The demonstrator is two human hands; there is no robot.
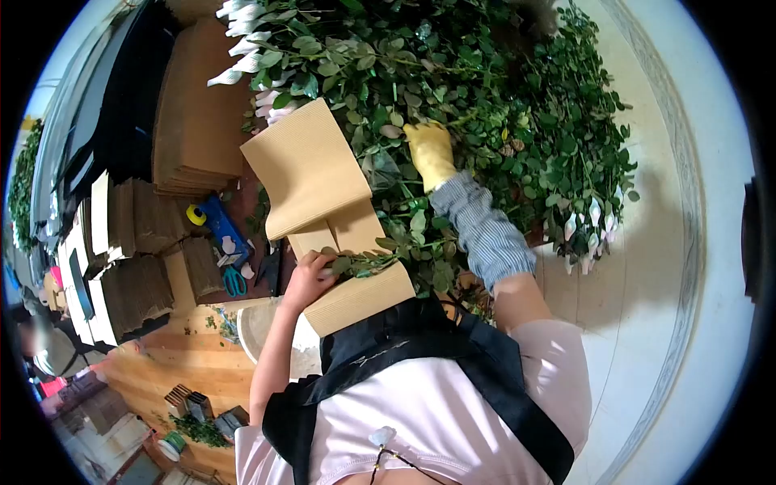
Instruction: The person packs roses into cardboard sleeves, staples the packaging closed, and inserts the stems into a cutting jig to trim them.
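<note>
My left hand (311,279), bare, has its fingers curled round the end of a leafy stem (368,263), where something pale shows between them. The stem lies across a folded sheet of ribbed brown cardboard (360,299). Another ribbed flap (307,166) of cardboard stands up beyond it. My right hand (431,153) wears a yellow glove and reaches into a big pile of green leafy stems (485,97). Its fingers are bent among the leaves, and what they grip is hidden. A striped grey sleeve covers the right forearm.
White-netted flower heads (245,36) stick out at the pile's upper left, others (592,230) at its right. Cardboard stacks (198,105) stand at left, near a blue tool (222,226), teal scissors (234,281) and yellow tape (196,214). A blurred person (52,343) is at far left.
</note>
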